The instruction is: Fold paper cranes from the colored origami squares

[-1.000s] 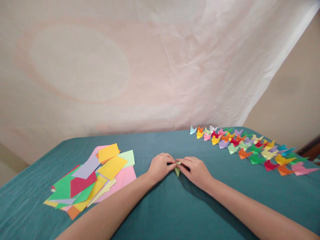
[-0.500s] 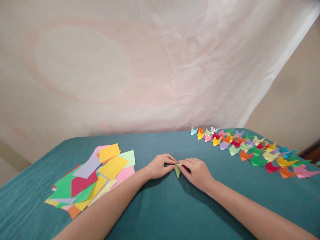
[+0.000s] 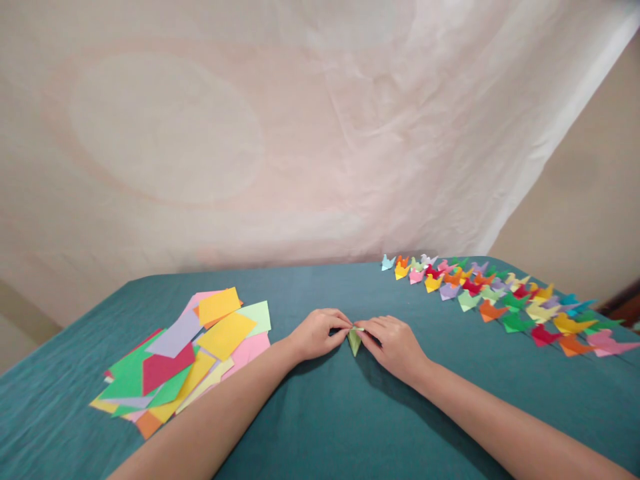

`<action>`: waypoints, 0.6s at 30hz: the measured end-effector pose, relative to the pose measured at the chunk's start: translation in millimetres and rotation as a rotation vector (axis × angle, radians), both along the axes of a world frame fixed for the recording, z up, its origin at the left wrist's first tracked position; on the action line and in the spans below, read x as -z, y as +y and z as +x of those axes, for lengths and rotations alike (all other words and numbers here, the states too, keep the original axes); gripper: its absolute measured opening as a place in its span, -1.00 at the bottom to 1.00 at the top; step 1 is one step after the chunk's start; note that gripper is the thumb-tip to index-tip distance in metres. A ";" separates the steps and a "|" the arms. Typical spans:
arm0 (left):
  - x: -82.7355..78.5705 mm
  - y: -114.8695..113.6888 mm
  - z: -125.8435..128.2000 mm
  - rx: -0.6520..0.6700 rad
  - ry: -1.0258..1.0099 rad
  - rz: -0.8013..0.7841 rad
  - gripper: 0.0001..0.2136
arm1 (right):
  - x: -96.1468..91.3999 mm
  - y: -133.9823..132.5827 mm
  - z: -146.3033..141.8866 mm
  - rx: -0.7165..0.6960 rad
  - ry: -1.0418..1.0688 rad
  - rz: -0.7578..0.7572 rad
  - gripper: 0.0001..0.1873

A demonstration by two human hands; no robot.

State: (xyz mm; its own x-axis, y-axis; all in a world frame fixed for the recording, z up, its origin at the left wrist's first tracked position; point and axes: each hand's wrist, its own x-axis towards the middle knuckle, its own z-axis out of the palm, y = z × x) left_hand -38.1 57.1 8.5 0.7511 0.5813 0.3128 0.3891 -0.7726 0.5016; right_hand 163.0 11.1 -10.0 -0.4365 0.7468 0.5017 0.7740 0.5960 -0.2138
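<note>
Item one: a folded piece of pale green paper (image 3: 355, 343), near the middle of the counter (image 3: 320, 433), between the two hands. Its lower end tapered to a point facing us; we could not tell whether it touched the surface beneath.

Item two: the left hand (image 3: 317, 335), whose fingers (image 3: 339, 322) were pinched on the paper's upper left edge.

Item three: the right hand (image 3: 393, 343), whose fingers (image 3: 367, 325) gripped the upper right side, the thumb lying along its face.

Item four: a loose heap of coloured sheets, left of the left hand and partly hidden by the forearm. We counted among them a red sheet (image 3: 167, 369), a lilac sheet (image 3: 175, 335) and a light green sheet (image 3: 259, 316), all overlapping.

Item five: a flock of paper birds in slanting rows at the far right, among them a pale blue bird (image 3: 387, 263) and a pink bird (image 3: 609, 343).

Item six: a pale hanging cloth (image 3: 310, 133), creased, behind the counter.
</note>
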 end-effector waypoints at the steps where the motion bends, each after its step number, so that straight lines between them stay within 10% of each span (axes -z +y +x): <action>1: -0.3 -0.6 -0.2 0.002 0.013 0.020 -0.77 | 0.4 0.3 0.2 -0.004 -0.008 0.005 -0.76; 18: -1.2 -2.9 -1.2 -0.011 0.212 0.291 -0.79 | -6.1 -2.6 -2.7 -0.032 -0.166 0.123 -0.75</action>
